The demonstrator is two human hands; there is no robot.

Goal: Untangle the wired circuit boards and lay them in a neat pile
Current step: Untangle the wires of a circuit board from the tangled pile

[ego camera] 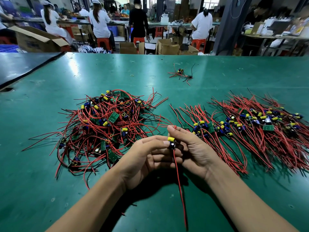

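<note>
Green table (50, 173), left hand (143, 158) pinching one circuit board (171, 143), right hand (195, 151) apparently gripping its red wire (174, 126).

- We see a table (83, 72) topped in plain deep green, with a black mat (25, 64) over its far left corner.
- The tangled heap (103, 124) left of centre mixes red and black wires, green boards, and yellow and blue capacitors.
- The neat pile (267, 121) toward the right edge shows us the same colours, with red dominating.
- The single board (171, 144) near the near edge carries a yellow capacitor, a dark blue one and a red wire (179, 181).
- Beyond the far edge we note orange-red stools (103, 41) and brown cardboard boxes (127, 47).
</note>
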